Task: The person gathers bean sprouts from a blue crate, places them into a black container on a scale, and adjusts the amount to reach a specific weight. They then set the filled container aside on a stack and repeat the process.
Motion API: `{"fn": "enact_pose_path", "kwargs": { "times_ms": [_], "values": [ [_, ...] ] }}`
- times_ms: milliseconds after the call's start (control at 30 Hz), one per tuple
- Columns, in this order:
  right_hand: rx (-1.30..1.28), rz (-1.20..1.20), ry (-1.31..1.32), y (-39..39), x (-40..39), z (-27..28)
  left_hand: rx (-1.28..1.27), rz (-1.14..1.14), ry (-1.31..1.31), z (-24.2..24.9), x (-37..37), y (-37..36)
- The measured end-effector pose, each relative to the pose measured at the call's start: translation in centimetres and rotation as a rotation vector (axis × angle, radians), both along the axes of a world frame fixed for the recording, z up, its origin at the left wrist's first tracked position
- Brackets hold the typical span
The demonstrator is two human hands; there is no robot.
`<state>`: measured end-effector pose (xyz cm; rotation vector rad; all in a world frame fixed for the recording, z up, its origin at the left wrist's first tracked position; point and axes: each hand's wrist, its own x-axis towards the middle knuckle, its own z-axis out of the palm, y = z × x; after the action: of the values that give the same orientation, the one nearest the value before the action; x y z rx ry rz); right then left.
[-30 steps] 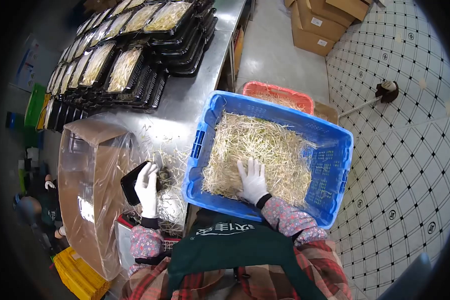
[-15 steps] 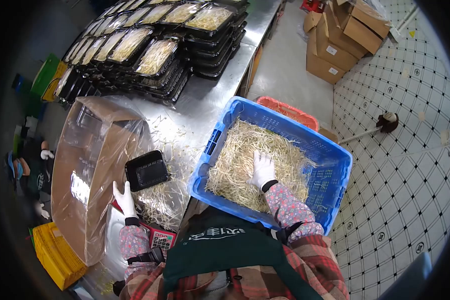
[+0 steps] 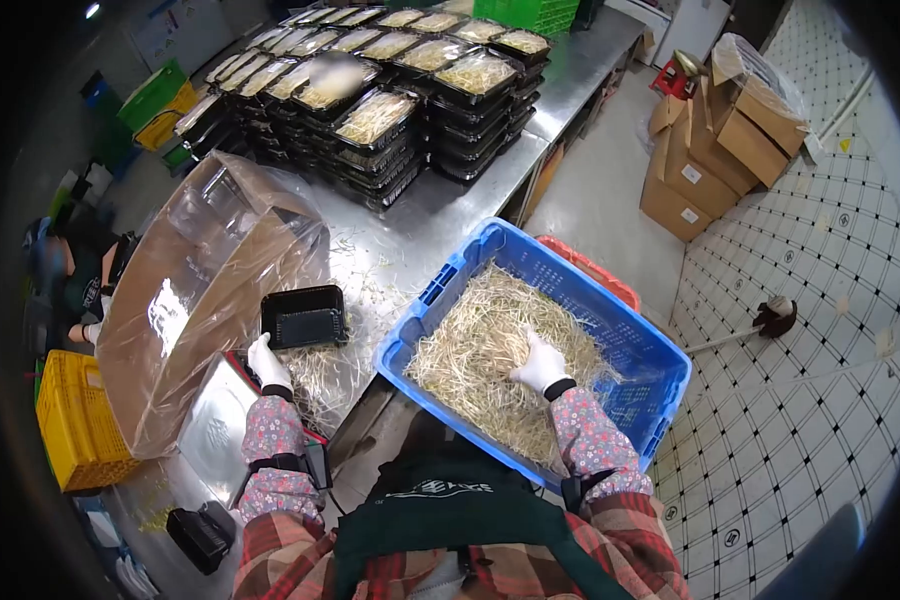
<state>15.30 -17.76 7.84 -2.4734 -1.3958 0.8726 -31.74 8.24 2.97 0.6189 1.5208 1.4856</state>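
Note:
My left hand [image 3: 269, 363], in a white glove, grips the near left corner of an empty black plastic tray [image 3: 306, 320]. Loose bean sprouts lie on the metal table beneath and beside that tray. Inside a blue crate [image 3: 433, 395], my gloved right hand [image 3: 540, 362] is closed at the surface of a heap of bean sprouts [image 3: 490, 330], its fingertips partly hidden among them. Near my left forearm is a red scale with a shiny metal plate [image 3: 213, 425]; the sleeve covers part of it.
Stacks of sprout-filled black trays [image 3: 375, 120] stand at the back of the metal table [image 3: 530, 150]. A plastic-lined cardboard box [image 3: 190, 290] is on the left, beside a yellow crate [image 3: 80, 420]. Another black tray [image 3: 200, 535] lies near-left. Cardboard boxes [image 3: 715, 150] stand on the floor.
My left hand, spread beside the tray before, now grips its corner. My right hand has gone from lying open on the sprouts to curled fingers. The view has shifted, showing more of the far table.

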Motion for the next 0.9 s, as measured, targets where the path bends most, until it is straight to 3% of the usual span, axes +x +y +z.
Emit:
{"fn": "enact_pose_path", "kwargs": {
  "times_ms": [67, 133, 200, 333, 400, 467, 567, 733, 800, 833, 900],
  "values": [
    [-0.025, -0.014, 0.05, 0.5, -0.2, 1.9, 0.192, 0.015, 0.219, 1.1, 0.8, -0.7],
    [0.186, 0.063, -0.028, 1.6, -0.6, 3.5, 0.327, 0.014, 0.214, 4.2, 2.4, -1.9],
    [0.241, 0.148, -0.073, 3.8, -1.6, 5.5, 0.413, 0.005, 0.395, 9.0, 5.1, -3.8],
    [0.368, 0.392, -0.209, 8.8, -7.7, 10.8, 0.751, -0.144, 0.995, 18.5, 10.2, -8.9],
    [0.412, 0.564, -0.355, 11.8, -11.7, 11.2, 0.768, -0.226, 1.311, 20.1, 11.2, -10.7],
    [0.558, 0.683, -0.346, 14.0, -16.6, 12.3, 0.679, -0.374, 1.411, 20.0, 11.0, -12.4],
    [0.692, 0.853, -0.399, 16.7, -25.4, 13.0, 0.52, -0.466, 1.363, 17.8, 6.9, -13.1],
    [0.791, 1.178, -0.168, 18.7, -38.7, 14.1, 0.472, -0.232, 0.599, 12.0, -5.2, -14.7],
    [0.714, 1.33, -0.234, 19.4, -43.6, 13.8, 0.447, -0.22, 0.262, 11.1, -8.8, -15.7],
    [0.732, 1.404, -0.202, 19.7, -45.4, 13.6, 0.376, -0.249, 0.281, 10.5, -10.7, -16.3],
    [0.755, 1.498, -0.17, 20.6, -48.5, 11.5, 0.199, -0.203, 0.744, 9.1, -14.8, -16.7]
  ]
}}
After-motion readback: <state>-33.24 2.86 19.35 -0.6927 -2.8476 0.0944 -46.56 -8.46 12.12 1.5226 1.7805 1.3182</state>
